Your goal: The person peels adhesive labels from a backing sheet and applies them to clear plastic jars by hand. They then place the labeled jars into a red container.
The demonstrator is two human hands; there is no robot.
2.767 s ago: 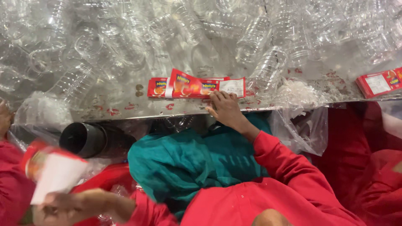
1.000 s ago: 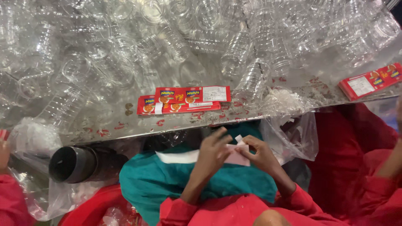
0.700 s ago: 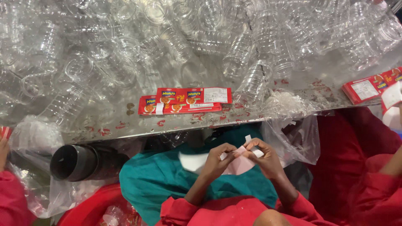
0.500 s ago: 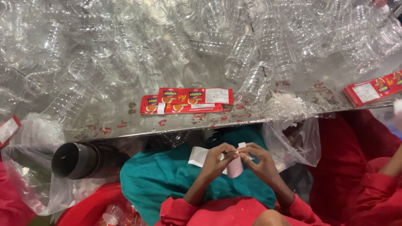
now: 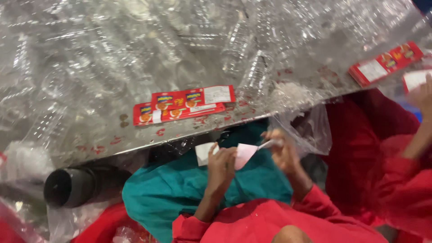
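1. Label strip [image 5: 243, 154], white and pale pink, sits in my two hands over my lap, just below the edge of the metal table [image 5: 189, 130].
2. My left hand [image 5: 221, 163] is closed on the strip's left part, with a white end sticking out past the knuckles.
3. My right hand [image 5: 284, 150] pinches a thin peeled end of the same strip between thumb and fingertips, pulled up and to the right.
4. Both hands are close together but not touching, above a teal cloth [image 5: 180, 189] on my lap; my sleeves are red.
5. On the table just above, I see a short stack of red labels [image 5: 184, 104], lying flat near the edge.
6. Behind them, clear plastic bottles [image 5: 216, 40] cover the tabletop in a heap.
7. A second stack of red labels [image 5: 386, 63] lies at the far right, near another person's hand [image 5: 425, 92].
8. A dark tube [image 5: 74, 185] lies under the table at my left.
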